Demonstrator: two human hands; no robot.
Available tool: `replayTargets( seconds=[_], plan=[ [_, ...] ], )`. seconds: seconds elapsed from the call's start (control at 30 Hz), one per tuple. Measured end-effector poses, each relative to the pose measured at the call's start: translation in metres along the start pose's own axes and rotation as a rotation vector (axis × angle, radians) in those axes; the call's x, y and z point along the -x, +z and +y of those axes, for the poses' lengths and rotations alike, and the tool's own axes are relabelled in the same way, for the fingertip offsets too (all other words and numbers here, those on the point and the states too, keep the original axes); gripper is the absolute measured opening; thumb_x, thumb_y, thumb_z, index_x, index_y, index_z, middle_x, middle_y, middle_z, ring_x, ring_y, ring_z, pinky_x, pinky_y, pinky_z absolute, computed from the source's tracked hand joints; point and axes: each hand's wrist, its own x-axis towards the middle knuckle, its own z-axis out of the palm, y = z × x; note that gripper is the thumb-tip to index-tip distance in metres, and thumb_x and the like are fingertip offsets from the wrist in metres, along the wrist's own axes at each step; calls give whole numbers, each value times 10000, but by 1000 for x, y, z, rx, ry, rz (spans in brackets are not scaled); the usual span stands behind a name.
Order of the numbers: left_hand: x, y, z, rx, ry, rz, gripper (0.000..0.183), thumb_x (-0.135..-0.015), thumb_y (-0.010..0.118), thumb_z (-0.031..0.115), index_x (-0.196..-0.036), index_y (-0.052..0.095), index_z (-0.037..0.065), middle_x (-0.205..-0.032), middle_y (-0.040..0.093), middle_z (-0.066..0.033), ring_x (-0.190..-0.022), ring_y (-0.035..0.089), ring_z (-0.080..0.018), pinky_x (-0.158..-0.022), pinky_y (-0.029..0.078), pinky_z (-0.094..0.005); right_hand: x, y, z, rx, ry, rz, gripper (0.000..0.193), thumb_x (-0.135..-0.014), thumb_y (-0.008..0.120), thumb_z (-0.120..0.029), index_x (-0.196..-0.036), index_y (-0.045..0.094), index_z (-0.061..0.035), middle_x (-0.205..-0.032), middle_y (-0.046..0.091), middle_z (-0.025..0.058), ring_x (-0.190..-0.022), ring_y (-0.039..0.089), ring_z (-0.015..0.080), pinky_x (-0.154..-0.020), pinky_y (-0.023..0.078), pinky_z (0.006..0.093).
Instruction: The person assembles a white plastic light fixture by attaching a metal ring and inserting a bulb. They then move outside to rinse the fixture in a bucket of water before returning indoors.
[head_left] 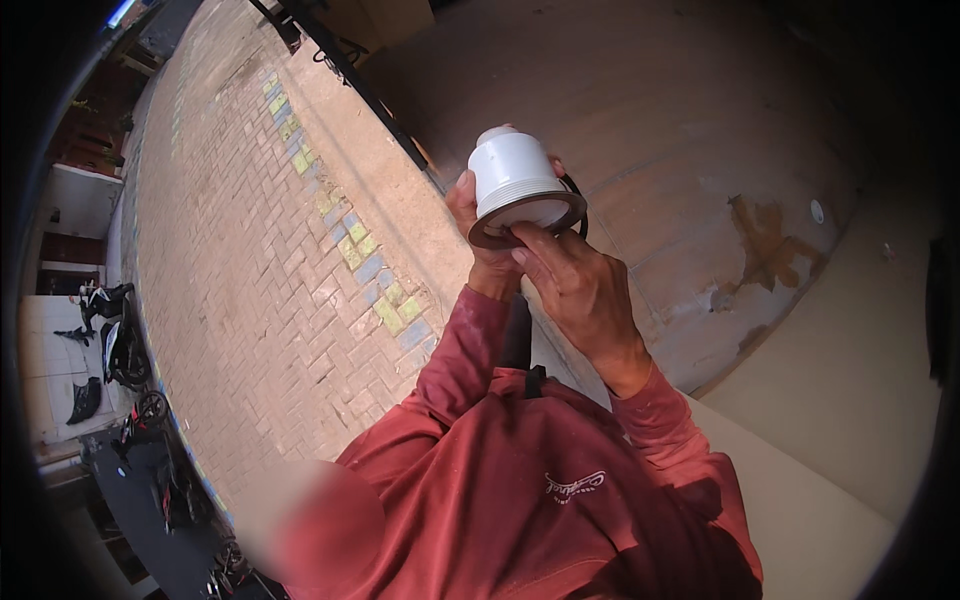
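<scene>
A white, cup-shaped light fitting [515, 170], which looks like a recessed downlight, is held up in front of my chest. It is tilted, with ribs low on its side and a wide brownish rim [484, 236] facing me. My left hand [465, 205] is closed round it from the left and behind, partly hidden by it. The bent fingers of my right hand [575, 285] press together at the rim's opening, their tips partly inside. Whether they pinch a small part there is hidden. A thin black strip [578, 200] curves along the fitting's right side.
A brown tiled floor [640, 130] with a stained patch [765, 245] lies beyond my hands, past a dark rail [375, 105]. Block paving [270, 250] stretches to the left. Motorbikes [125, 340] stand at the far left. A beige surface [840, 370] is at the right.
</scene>
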Motion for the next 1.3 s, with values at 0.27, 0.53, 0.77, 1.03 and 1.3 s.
replayTargets(
  seconds=[0.27, 0.53, 0.77, 1.03, 1.3],
  plan=[
    [-181, 17, 0, -174, -254, -98, 853, -900, 646, 629, -1488, 420, 55, -1206, 647, -273, -1138, 687, -400, -920, 612, -478, -158, -39, 68, 494, -29, 187, 252, -859, 749, -136, -1111, 753, -136, -879, 659, 84, -683, 708, 254, -558, 573, 373],
    [-305, 46, -68, -64, -312, -128, 785, -862, 644, 527, -1445, 470, 31, -1166, 660, -277, -1071, 697, -359, -918, 611, -451, -235, -76, 131, 207, 181, 328, 215, -879, 742, -106, -1092, 761, -123, -882, 694, 88, -725, 719, 284, -604, 563, 398],
    [-395, 55, -160, 60, -281, -207, 801, -853, 626, 590, -1418, 475, 43, -1150, 660, -285, -1006, 699, -363, -853, 614, -463, -289, -135, 216, 261, 143, 490, 184, -914, 729, -157, -1093, 755, -125, -915, 732, 78, -734, 736, 274, -612, 574, 384],
    [-485, 96, -201, 24, -235, -218, 844, -835, 641, 597, -1435, 456, 31, -1143, 654, -298, -959, 706, -386, -839, 615, -474, -362, -212, 263, 212, 112, 408, 132, -920, 719, -163, -1041, 740, -116, -890, 733, 60, -732, 738, 269, -616, 587, 391],
    [-580, 97, -227, 11, -216, -257, 830, -852, 632, 580, -1444, 454, 27, -1161, 647, -309, -964, 704, -399, -830, 619, -467, -437, -234, 319, 116, 85, 422, 138, -921, 717, -186, -1027, 729, -99, -916, 746, 69, -741, 737, 284, -622, 583, 401]
  ],
)
